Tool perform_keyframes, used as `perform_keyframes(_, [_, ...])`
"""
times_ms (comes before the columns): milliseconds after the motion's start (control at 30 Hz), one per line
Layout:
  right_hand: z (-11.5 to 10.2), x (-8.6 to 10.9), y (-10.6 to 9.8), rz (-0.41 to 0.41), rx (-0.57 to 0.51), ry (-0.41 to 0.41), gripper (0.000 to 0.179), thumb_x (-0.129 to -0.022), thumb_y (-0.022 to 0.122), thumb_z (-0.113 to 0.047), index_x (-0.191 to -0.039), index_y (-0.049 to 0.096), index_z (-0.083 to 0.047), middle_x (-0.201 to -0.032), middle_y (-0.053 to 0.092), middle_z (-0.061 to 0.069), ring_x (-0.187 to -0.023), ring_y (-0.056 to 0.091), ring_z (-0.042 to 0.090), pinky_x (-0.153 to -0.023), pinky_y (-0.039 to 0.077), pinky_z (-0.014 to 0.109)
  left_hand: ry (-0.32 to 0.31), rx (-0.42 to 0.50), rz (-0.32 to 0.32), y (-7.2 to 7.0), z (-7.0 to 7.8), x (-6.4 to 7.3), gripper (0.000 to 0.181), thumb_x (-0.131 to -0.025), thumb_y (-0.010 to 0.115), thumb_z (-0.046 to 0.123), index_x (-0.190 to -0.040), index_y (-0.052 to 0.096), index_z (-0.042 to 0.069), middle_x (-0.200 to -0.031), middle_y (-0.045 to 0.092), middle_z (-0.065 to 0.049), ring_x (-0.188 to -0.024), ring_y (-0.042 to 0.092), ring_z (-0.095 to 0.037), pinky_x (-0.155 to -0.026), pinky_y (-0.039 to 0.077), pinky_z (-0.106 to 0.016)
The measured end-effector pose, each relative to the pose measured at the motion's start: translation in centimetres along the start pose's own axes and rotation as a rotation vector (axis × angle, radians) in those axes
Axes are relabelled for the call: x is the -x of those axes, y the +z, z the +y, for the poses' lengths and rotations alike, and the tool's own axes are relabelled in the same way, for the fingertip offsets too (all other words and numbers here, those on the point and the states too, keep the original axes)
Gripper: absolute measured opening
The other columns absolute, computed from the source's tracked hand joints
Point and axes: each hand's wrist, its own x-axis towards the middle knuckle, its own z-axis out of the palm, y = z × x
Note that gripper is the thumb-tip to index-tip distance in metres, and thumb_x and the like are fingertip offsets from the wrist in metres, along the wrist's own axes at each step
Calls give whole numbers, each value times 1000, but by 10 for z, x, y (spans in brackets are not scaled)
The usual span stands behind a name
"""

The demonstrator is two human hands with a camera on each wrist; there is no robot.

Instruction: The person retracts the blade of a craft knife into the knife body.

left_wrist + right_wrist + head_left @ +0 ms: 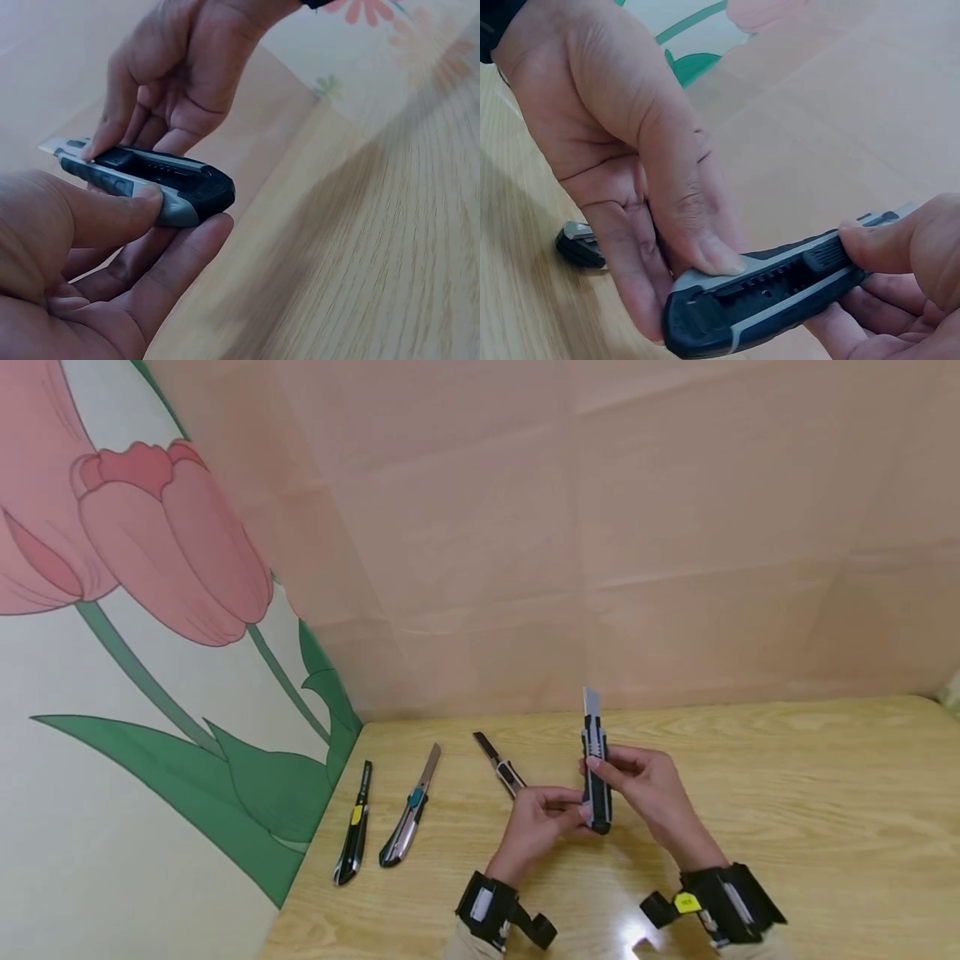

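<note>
"Where was the utility knife (598,789)?"

"Above the bench (840,827), its near end pinched by the left hand (534,823), its middle by the right hand (657,787)."

"And its long axis?"

"It pointed forward, blade (592,702) farthest away."

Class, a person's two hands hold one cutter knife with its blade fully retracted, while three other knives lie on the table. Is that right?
No: the blade of the held knife is extended, as the head view shows. The rest stands.
</note>
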Motion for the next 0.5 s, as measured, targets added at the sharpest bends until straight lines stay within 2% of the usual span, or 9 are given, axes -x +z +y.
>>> perform_keyframes(167, [-1, 0, 3, 1, 5, 6, 40, -86, 65, -38, -111, 68, -7, -107, 72, 17, -98, 65, 20, -81, 54, 24, -5, 5, -4, -2, -1, 2, 21, -83, 67, 3, -104, 70, 2, -98, 72, -22, -82, 70, -32, -78, 55, -54])
perform_keyframes(333, [1, -1, 4, 20, 11, 21, 44, -85, 63, -45, -114, 68, -11, -106, 73, 10, -97, 65, 19, -81, 54, 27, -7, -17, -8, -4, 3, 3, 22, -85, 67, 7, -106, 70, 6, -99, 72, -18, -82, 70, -30, -77, 58, -46])
perform_keyframes(500, [2, 0, 1, 31, -15, 28, 46, -86, 62, -46, -115, 67, -11, -106, 73, 9, -98, 65, 19, -83, 53, 28, 8, -11, -16, -1, 5, 3, 22, -85, 67, 7, -106, 70, 5, -99, 72, -20, -83, 70, -30, -78, 56, -51])
